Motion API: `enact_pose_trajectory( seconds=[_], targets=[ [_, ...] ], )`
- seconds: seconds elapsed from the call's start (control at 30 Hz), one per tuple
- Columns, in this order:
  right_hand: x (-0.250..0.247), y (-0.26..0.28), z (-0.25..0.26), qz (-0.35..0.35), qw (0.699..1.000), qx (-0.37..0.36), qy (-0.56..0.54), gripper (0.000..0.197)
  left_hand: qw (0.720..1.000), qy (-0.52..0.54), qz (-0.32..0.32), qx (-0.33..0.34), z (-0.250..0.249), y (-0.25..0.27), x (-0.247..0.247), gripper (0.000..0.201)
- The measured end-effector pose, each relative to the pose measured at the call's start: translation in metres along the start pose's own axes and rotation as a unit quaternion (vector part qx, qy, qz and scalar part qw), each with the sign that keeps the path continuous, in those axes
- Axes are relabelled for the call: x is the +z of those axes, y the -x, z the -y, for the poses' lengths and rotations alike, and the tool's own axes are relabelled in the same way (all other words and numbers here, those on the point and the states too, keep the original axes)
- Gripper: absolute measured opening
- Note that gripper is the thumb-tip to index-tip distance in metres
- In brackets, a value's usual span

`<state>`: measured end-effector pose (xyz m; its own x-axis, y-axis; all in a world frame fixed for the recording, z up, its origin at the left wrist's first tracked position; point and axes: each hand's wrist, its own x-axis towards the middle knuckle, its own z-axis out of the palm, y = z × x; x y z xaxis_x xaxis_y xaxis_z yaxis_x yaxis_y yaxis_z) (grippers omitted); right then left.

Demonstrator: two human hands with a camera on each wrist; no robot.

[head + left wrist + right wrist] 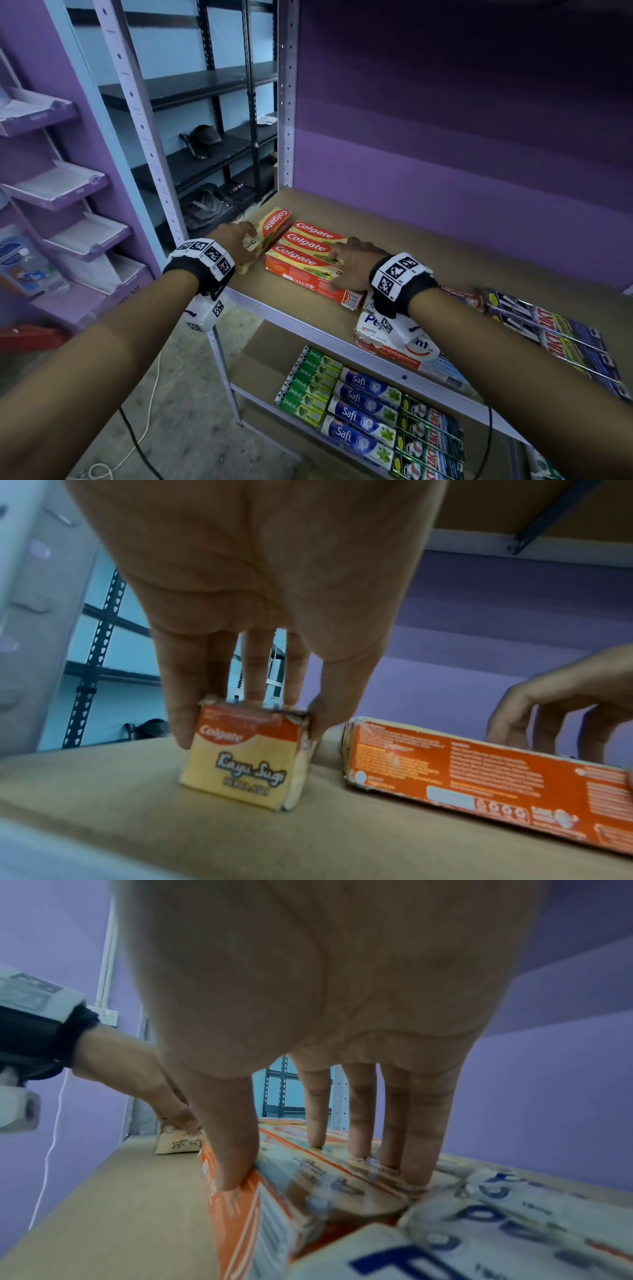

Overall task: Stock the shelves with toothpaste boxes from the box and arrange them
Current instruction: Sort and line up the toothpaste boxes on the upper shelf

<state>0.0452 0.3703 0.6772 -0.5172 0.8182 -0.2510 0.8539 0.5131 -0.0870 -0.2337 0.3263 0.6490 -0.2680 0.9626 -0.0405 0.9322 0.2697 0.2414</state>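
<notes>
Three red and yellow Colgate boxes (310, 251) lie side by side near the front left of the brown shelf board (445, 246). My right hand (337, 265) rests on them, straight fingers (416, 1150) on their tops and the thumb against the front box's edge. A fourth Colgate box (272, 226) lies at an angle to their left. My left hand (248, 236) pinches its near end (246, 756) between thumb and fingers, and the box stands on the board. In the left wrist view the front box (479, 780) lies a short gap to its right.
White Pepsodent boxes (387, 339) lie under my right wrist, with dark boxes (548, 329) further right. The lower shelf holds green Darlie (311, 380), blue Safi (366, 404) and dark boxes (431, 442). A metal upright (287, 102) stands at the back left corner. A purple rack (61, 192) is left.
</notes>
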Motion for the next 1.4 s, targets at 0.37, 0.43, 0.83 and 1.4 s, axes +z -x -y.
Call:
enact_pose_trajectory(
  seconds=[0.37, 0.43, 0.83, 1.4],
  targets=[
    [-0.002, -0.003, 0.000, 0.004, 1.000, 0.002, 0.007, 0.073, 0.998, -0.056, 0.038, 0.000, -0.011, 0.033, 0.000, 0.043],
    [-0.003, -0.002, 0.001, 0.007, 1.000, -0.001, 0.012, 0.073, 0.996, -0.076, 0.050, 0.008, -0.018, 0.038, -0.005, 0.037],
    [-0.008, 0.002, -0.001, 0.003, 0.999, -0.016, 0.029, 0.070, 0.995, -0.004, 0.063, -0.075, -0.003, -0.010, -0.027, 0.067],
    [-0.021, -0.013, -0.014, 0.042, 0.998, -0.041, -0.025, 0.057, 0.991, -0.017, 0.085, -0.104, -0.002, 0.015, -0.025, 0.106]
  ],
)
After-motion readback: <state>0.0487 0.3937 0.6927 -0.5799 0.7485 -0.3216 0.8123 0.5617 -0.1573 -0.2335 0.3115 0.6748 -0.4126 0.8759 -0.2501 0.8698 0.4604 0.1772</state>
